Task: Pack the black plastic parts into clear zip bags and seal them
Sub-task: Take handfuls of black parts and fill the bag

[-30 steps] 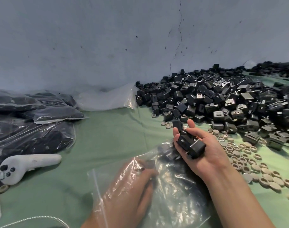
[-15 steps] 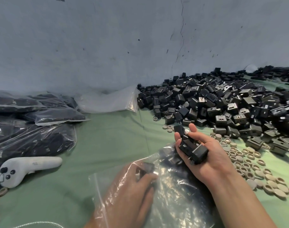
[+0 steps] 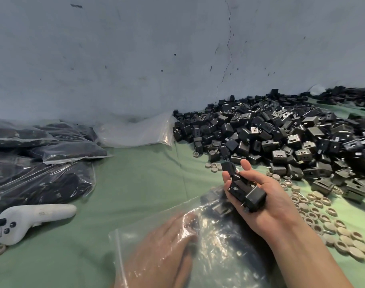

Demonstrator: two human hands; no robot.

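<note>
Right hand: reaches in from the right of the clear bag, palm turned up and leftward, thumb and fingers closed in a grip round a handful of black parts just above the bag's mouth. Left hand: seen through the bag's film, fingers bent toward the mouth; grip cannot be told. Loose pile: beyond the bag, to its right, on the green surface. Against half a second earlier: both hands and the handful are placed as before.

Black parts heaped; bag seemingly part-filled.
</note>
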